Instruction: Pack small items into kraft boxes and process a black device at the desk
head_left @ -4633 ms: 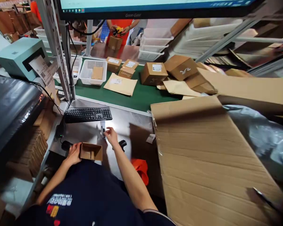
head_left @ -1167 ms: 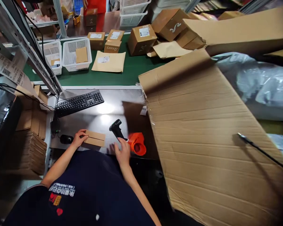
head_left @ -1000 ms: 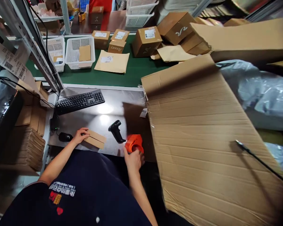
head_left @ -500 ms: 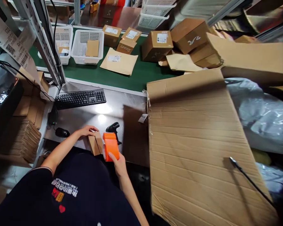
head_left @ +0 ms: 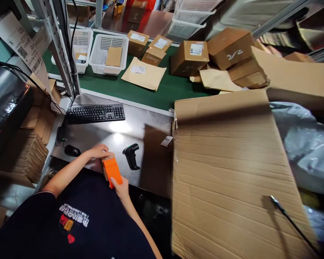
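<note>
My right hand (head_left: pixel 120 187) grips an orange tape dispenser (head_left: pixel 113 170) from its near end. The dispenser lies over the top of a small brown cardboard box (head_left: pixel 105 173), hiding most of it. At the far side of the box, my left hand (head_left: pixel 99 151) holds it with curled fingers near the dispenser's far end. A black barcode scanner (head_left: pixel 131 157) rests on the metal table (head_left: pixel 97 133), to the right of the dispenser. Left of my left hand lies a black mouse (head_left: pixel 72 150).
A keyboard (head_left: pixel 96 113) lies at the back of the table. Behind it, a green conveyor (head_left: pixel 108 85) carries white baskets (head_left: pixel 108 68), a padded envelope (head_left: pixel 144 73) and parcels (head_left: pixel 190 57). A large cardboard carton (head_left: pixel 226 172) borders the table's right side. Folded cardboard (head_left: pixel 29 154) is stacked at left.
My right hand has brought the tape dispenser leftward onto the small box, covering its top. The barcode scanner now shows fully. My left hand stays at the box; the camera view has shifted slightly.
</note>
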The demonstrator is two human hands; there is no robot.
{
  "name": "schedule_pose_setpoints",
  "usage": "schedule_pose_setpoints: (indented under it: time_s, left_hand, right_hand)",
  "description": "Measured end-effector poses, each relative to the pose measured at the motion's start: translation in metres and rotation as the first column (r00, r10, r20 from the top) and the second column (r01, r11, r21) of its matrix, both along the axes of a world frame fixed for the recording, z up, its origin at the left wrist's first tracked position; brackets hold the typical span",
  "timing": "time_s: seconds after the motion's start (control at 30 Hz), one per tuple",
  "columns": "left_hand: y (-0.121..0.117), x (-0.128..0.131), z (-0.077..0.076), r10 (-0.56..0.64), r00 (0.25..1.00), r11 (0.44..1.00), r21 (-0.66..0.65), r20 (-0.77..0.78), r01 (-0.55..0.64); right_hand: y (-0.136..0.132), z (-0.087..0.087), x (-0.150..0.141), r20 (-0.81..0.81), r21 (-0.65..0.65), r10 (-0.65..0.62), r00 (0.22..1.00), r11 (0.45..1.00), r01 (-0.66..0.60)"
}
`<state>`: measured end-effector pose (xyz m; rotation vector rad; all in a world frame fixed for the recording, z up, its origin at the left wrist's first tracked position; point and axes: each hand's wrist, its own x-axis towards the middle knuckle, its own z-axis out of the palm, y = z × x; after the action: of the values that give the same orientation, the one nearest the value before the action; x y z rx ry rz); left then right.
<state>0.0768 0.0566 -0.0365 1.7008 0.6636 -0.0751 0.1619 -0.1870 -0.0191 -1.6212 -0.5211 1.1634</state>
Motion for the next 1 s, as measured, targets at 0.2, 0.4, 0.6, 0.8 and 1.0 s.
schedule_pose_setpoints:
  time_s: [0.2,0.4,0.6,0.8,1.0]
  left_hand:
    - [-0.002,0.002,0.018,-0.14,0.988,0.986,0.104,0.07,0.133]
    - [0.016,0.005,0.016,-0.204,0.979,0.779,0.61,0.026,0.146]
    - [0.043,0.006,-0.001,-0.191,0.981,0.76,0.627,-0.034,0.17]
    - [0.023,0.004,-0.035,-0.16,0.98,0.791,0.579,-0.115,0.198]
    - [0.011,-0.001,-0.045,-0.169,0.976,0.823,0.525,-0.139,0.218]
  right_hand:
    - [0.006,0.003,0.0,0.008,-0.016,-0.012,1.0,1.0,0.012]
    - [0.005,0.024,0.004,-0.013,-0.135,-0.02,1.0,0.991,0.018]
    - [-0.001,0.035,0.004,-0.048,-0.196,-0.033,0.998,0.98,0.023]
    - [0.014,0.037,0.003,-0.073,-0.207,-0.038,0.997,0.978,0.022]
    - [0.021,0.042,0.006,-0.077,-0.21,-0.039,0.996,0.977,0.022]
